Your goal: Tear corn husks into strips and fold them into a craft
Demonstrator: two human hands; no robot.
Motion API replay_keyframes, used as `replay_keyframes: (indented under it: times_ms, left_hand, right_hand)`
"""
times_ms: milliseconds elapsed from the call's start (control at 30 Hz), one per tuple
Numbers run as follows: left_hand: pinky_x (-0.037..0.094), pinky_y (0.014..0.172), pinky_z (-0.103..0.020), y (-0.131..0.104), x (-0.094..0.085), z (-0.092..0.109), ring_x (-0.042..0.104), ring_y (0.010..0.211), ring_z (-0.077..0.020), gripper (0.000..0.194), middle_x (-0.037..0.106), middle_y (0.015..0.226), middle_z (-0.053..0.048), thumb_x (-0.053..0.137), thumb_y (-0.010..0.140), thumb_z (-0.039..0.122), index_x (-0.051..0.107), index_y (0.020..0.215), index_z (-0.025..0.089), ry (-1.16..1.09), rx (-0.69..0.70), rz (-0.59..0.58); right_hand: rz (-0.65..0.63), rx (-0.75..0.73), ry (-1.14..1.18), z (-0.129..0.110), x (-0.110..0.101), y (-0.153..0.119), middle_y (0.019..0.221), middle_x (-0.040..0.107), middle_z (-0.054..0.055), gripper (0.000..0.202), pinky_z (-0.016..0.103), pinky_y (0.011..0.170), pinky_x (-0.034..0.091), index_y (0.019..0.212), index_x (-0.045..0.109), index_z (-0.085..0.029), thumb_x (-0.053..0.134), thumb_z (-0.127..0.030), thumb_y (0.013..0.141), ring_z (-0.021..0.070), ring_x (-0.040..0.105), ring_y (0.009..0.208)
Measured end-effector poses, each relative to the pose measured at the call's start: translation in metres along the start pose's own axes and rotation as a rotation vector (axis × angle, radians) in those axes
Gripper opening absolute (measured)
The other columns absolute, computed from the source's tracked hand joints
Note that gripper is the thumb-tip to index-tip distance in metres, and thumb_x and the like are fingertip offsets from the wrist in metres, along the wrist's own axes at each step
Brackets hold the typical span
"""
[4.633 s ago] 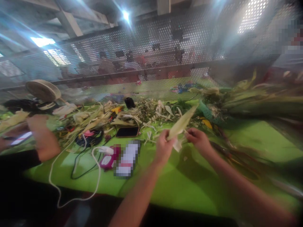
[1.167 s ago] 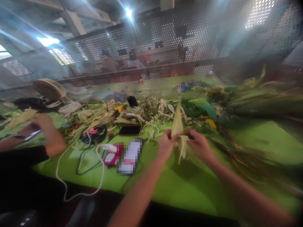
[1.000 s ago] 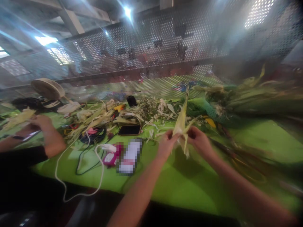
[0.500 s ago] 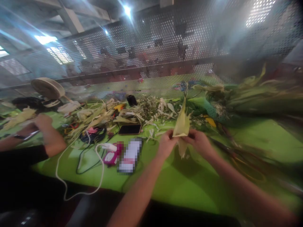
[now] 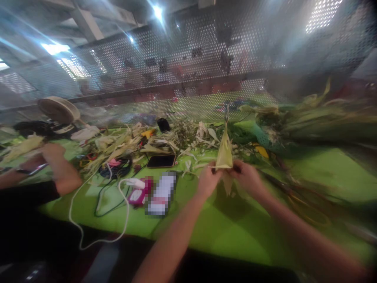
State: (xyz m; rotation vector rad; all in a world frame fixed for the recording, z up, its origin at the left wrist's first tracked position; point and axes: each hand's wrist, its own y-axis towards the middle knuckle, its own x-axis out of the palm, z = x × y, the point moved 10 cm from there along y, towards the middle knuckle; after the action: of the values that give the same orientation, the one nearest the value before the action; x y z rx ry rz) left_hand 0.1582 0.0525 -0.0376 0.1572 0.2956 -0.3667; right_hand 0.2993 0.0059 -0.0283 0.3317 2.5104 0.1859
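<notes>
And gripping the husk (image 5: 224, 153) above the table (image 5: 188, 232), with left hand (image 5: 208, 179) pinched shut on one lower corner, with right hand (image 5: 249, 177) curled closed at the other! Pointing narrow tip up and away, towards the perforated screen (image 5: 176, 67), with long axis near upright, broad end down at the fingers. Down to bright green below, strewn with pale scraps (image 5: 132, 143) towards the screen, with phones (image 5: 161, 161) to the left. Over to the fan (image 5: 57, 110) at far left, then up to a glaring lamp (image 5: 158, 12) overhead!
</notes>
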Motion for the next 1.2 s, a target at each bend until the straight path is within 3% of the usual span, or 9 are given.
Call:
replay_keyframes:
  times_ms: [433,633,967,1200]
  left_hand:
    - [0.046,0.072,-0.029,0.001,-0.002,0.001,0.062,0.075,-0.018,0.015,0.07,0.082,-0.006,0.06,0.084,0.028,0.068,0.087,0.015,0.073,0.019,0.031]
    - [0.043,0.071,-0.03,-0.003,-0.001,0.006,0.062,0.077,-0.0207,0.013,0.07,0.084,-0.008,0.058,0.088,0.027,0.065,0.088,0.016,0.287,0.027,0.088]
    - [0.044,0.069,-0.03,-0.017,0.008,0.034,0.063,0.08,-0.0211,0.005,0.066,0.085,-0.008,0.057,0.091,0.02,0.056,0.087,0.018,0.622,0.388,0.261]
    - [0.042,0.065,-0.029,-0.031,0.008,0.051,0.061,0.074,-0.0196,0.011,0.062,0.077,-0.006,0.056,0.092,0.019,0.054,0.081,0.018,0.697,0.524,0.388]
  right_hand:
    - [0.003,-0.011,-0.077,-0.003,0.0,-0.001,0.072,0.068,0.001,0.015,0.025,0.057,0.036,0.081,0.063,-0.019,0.055,-0.031,0.084,0.0164,0.058,0.063]
    - [-0.003,0.024,-0.114,-0.001,0.001,-0.001,0.072,0.066,0.001,0.011,0.025,0.057,0.032,0.079,0.061,-0.02,0.052,-0.027,0.08,0.0167,0.057,0.064]
    - [0.112,0.028,-0.133,-0.011,-0.005,-0.006,0.067,0.06,0.0,0.009,0.026,0.057,0.028,0.071,0.056,-0.021,0.049,-0.026,0.075,0.0156,0.049,0.06]
    - [0.172,0.031,-0.108,-0.007,-0.006,-0.003,0.062,0.055,-0.001,0.011,0.026,0.055,0.026,0.066,0.05,-0.022,0.05,-0.028,0.075,0.0149,0.046,0.057]
